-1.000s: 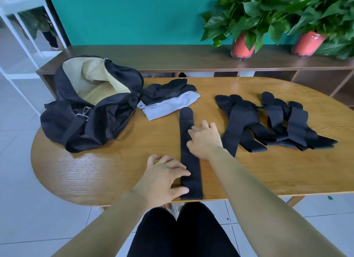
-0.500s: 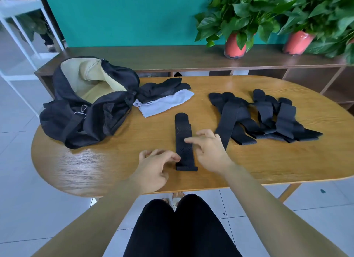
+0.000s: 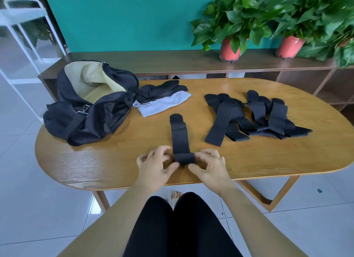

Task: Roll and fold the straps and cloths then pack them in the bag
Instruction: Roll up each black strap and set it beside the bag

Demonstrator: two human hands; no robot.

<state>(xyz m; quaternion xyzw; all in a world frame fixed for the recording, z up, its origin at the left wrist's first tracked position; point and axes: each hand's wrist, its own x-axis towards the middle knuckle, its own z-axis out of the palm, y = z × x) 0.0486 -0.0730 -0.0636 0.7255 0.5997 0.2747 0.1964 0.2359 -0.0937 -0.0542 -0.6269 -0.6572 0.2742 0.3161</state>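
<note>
A black perforated strap (image 3: 179, 134) lies lengthwise on the wooden table (image 3: 95, 160), its near end turned up into a small roll. My left hand (image 3: 156, 166) pinches the roll's left side and my right hand (image 3: 209, 165) pinches its right side. A pile of several more black straps (image 3: 252, 116) lies to the right. Black and white folded cloths (image 3: 164, 99) sit further back, touching the open black bag (image 3: 92, 101) with its beige lining at the left.
A low wooden shelf (image 3: 172, 63) runs behind the table with two potted plants (image 3: 229, 26) on it. A white rack (image 3: 23, 36) stands at the far left. My legs are under the table's near edge.
The strap's near end has been rolled up away from the table edge. Both hands moved from lying on the flat strap to pinching the roll at its two sides.
</note>
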